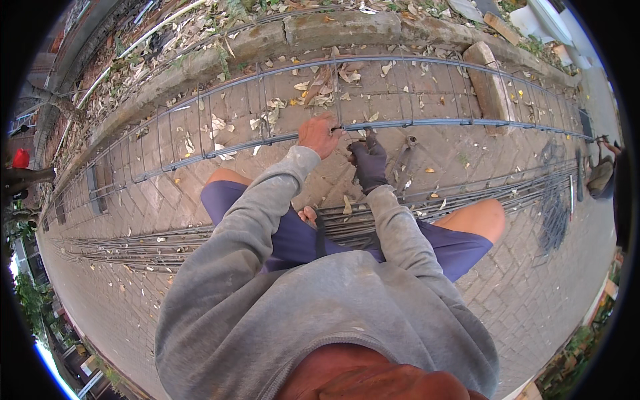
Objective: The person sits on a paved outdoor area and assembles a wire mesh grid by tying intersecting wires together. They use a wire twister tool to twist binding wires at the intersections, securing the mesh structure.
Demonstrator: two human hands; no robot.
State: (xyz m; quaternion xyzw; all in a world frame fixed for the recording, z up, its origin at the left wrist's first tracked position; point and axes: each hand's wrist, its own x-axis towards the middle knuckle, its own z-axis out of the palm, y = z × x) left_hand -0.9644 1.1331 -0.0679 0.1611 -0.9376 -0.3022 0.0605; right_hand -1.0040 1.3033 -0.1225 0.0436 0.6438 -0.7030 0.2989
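Observation:
A long rebar cage (413,123) of blue-grey bars and thin square stirrups lies across the paving in front of me. My bare left hand (319,135) is closed around its near bar, by a stirrup. Just right of it, my right hand (369,160), in a dark glove, is held close below the same bar with its fingers curled in. Whatever the gloved fingers grip is too small and dark to make out. A small brownish object (411,141) rests on the paving beside the glove; its kind is unclear.
Loose steel rods (340,223) run in a bundle beneath my legs. A block (490,87) sits under the cage at right, near a heap of dark wire (555,213). Another person's hand (603,141) is at the cage's right end. A curb (347,30) with leaves borders the far side.

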